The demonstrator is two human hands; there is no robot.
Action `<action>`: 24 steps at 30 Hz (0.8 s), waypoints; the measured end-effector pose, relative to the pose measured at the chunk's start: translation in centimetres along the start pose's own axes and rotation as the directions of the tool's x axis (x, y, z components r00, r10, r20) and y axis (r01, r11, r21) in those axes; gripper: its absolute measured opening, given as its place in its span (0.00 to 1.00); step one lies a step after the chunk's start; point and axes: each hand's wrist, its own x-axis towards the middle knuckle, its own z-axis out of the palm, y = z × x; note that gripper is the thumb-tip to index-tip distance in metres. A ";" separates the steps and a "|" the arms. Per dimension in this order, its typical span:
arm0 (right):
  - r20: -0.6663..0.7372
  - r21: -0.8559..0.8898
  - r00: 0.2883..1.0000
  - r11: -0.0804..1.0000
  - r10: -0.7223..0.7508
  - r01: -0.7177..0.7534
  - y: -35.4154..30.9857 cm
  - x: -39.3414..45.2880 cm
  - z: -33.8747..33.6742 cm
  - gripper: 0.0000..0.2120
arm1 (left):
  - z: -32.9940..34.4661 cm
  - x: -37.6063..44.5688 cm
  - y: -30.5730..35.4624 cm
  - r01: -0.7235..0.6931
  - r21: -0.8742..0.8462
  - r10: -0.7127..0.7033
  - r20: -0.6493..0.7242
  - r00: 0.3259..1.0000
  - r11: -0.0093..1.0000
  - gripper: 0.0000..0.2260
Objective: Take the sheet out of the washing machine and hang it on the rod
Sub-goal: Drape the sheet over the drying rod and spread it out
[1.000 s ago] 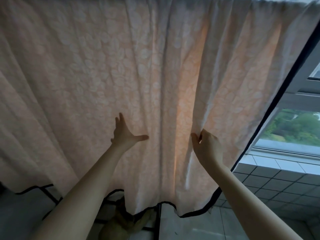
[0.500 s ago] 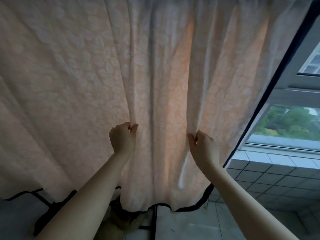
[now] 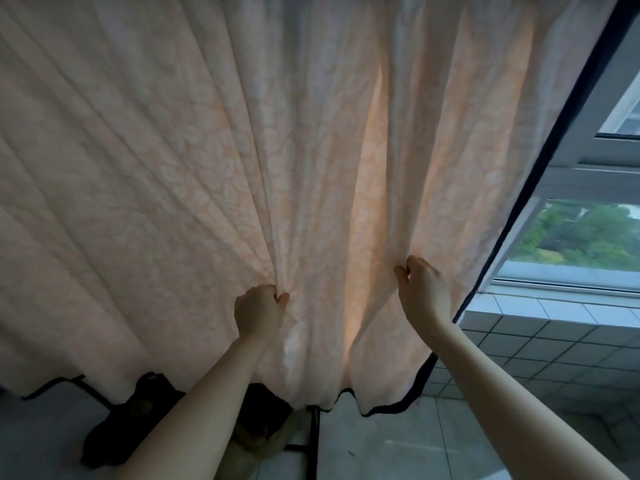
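A large pale peach sheet with a leaf pattern and a dark border hangs from above and fills most of the head view. The rod it hangs from lies beyond the top of the frame. My left hand is closed on a bunch of the fabric near the lower middle, and folds fan out from its grip. My right hand pinches a fold of the sheet a little higher, close to the dark right edge. Both arms reach up from below.
A window with trees outside stands at the right, above a tiled ledge and wall. Black rack legs and a dark heap sit on the pale tiled floor under the sheet's lower edge.
My left hand went from flat and open against the sheet to closed on a bunch of it, then pulled down and left. My right hand kept its pinch.
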 end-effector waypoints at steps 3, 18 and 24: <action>0.056 0.022 0.998 1.000 0.020 -0.022 0.4 -0.5 0.2 0.16 | 0.8 -1.2 -0.5 0.021 0.012 -0.022 0.056 0.998 1.000 0.14; 0.169 -0.120 0.984 0.992 0.048 -0.028 0.4 -2.4 1.0 0.17 | -0.9 -0.5 -1.4 -0.074 0.065 0.082 -0.131 0.988 0.995 0.11; 0.220 -0.166 0.972 0.985 0.081 -0.044 1.8 -4.0 2.8 0.15 | 0.8 -1.5 -3.7 -0.042 0.139 0.047 -0.033 0.998 0.989 0.10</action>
